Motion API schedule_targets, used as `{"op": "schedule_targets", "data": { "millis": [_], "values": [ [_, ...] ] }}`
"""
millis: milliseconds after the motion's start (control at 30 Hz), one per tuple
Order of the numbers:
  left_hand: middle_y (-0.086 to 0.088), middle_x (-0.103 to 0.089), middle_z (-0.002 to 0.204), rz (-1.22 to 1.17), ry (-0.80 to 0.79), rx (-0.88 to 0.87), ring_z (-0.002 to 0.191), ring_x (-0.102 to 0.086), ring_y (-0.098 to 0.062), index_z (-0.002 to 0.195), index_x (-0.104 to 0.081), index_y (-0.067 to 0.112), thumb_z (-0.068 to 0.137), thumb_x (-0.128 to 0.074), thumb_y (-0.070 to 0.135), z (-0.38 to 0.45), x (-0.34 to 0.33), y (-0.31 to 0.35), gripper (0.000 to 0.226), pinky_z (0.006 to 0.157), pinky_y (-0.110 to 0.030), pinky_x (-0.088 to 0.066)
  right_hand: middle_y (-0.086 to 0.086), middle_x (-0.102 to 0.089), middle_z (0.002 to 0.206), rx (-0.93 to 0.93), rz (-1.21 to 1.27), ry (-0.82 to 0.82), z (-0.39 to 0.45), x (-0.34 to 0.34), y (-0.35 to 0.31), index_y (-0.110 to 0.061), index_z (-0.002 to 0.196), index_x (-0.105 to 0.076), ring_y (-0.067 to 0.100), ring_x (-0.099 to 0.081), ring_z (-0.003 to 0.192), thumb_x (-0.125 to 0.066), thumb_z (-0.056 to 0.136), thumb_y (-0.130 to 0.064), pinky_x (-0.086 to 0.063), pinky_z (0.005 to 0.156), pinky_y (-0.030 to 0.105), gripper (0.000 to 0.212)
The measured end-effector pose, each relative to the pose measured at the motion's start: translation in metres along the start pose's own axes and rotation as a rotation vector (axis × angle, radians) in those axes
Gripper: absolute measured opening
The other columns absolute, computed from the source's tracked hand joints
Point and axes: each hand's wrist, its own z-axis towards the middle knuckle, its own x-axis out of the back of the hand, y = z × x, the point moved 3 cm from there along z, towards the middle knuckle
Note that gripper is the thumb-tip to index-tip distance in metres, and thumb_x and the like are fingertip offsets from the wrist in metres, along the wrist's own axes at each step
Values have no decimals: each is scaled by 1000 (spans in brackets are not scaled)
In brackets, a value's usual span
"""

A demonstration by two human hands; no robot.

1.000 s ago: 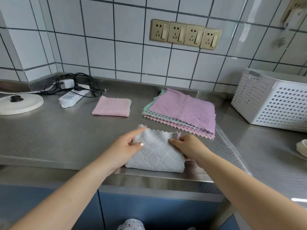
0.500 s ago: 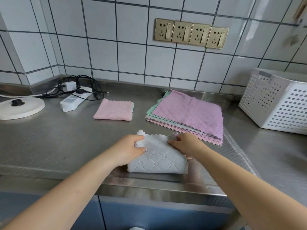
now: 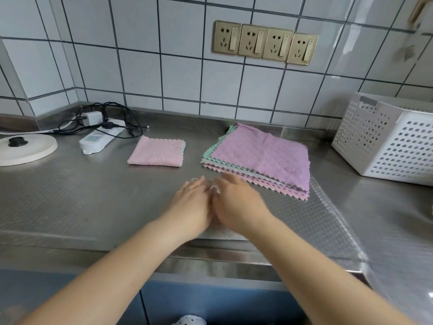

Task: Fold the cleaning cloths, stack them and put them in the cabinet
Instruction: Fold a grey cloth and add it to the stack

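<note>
Both hands, left hand (image 3: 189,205) and right hand (image 3: 236,202), lie flat, fingers straight, pressing the grey cloth (image 3: 225,234) at the bench (image 3: 70,202) centre. Best smooth outward, keeping edges aligned.

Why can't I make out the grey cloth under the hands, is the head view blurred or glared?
Head view: motion blur smears the left hand and right hand, which cover most of the grey quilted cloth; the stack of unfolded purple, green and pink cloths stays sharp; glare only on the white wall tiles; wide-angle bending at edges.

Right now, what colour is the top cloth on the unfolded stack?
Lilac purple, quilted diamond pattern; the top cloth shows in the head view.
</note>
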Motion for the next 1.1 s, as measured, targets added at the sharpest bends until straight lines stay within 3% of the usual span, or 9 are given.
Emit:
{"op": "schedule_targets", "data": {
  "millis": [167,267,400,567,700,800,900,1033,1100],
  "values": [
    [10,-5,158,-33,-145,59,146,0,-8,149,-16,23,101,-25,30,1,-23,-11,50,119,-42,-2,-4,-21,157,16,-32,-88,-14,-43,14,-25,149,-21,14,-14,145,-6,78,-45,-10,117,44,76],
    [12,2,158,2,-182,81,145,3,-7,150,-10,25,100,-23,36,3,-24,-14,53,118,-44,2,-4,-6,160,-76,-88,-132,-18,-46,27,-27,150,-14,14,-1,147,-18,94,-51,-2,116,52,61],
    [9,6,158,-2,-210,138,145,7,-9,150,-5,26,97,-22,50,2,-23,-25,61,118,-47,4,-2,2,160,-163,-116,-190,-21,-39,40,-27,151,-8,15,5,147,-20,92,-64,1,115,55,71],
    [0,5,159,15,-228,219,146,4,-16,151,-1,27,93,-17,60,-1,-17,-35,69,117,-48,6,2,-6,160,-240,-153,-194,-28,-31,55,-26,151,-6,19,0,147,-13,89,-69,2,115,58,76],
    [-2,-16,157,49,-139,191,146,-8,-20,151,-4,22,97,-22,52,-17,-6,-35,65,118,-45,-1,1,-24,156,-161,-141,-93,-40,-22,56,-22,151,-11,21,-11,146,-23,94,-61,-2,116,55,69],
    [2,-15,157,-346,-132,152,145,-15,-18,151,-5,24,99,-39,34,-22,-3,-30,63,116,-31,-12,1,-29,154,-133,42,-51,-42,-19,57,-23,150,-15,21,-27,140,-38,96,-51,-15,117,46,65],
    [10,-26,152,-739,-52,144,137,-33,-10,147,-20,31,94,-53,18,-13,2,-33,64,114,-28,-24,2,-33,148,-120,258,1,-36,-18,55,-26,149,-18,19,-46,124,-52,94,-35,-34,103,27,66],
    [9,-42,141,-992,59,169,122,-43,-2,135,-46,28,87,-56,-4,-5,4,-41,58,101,-16,-31,1,-36,142,-144,497,138,-25,-15,54,-30,143,-32,16,-49,118,-59,89,-11,-37,92,19,64],
    [13,-46,134,-998,89,181,121,-39,2,128,-54,25,87,-55,-6,-4,2,-46,51,96,-10,-28,4,-49,132,-198,650,203,-18,-12,54,-33,132,-45,9,-60,93,-59,88,-8,-45,74,16,53]
  ]
}}
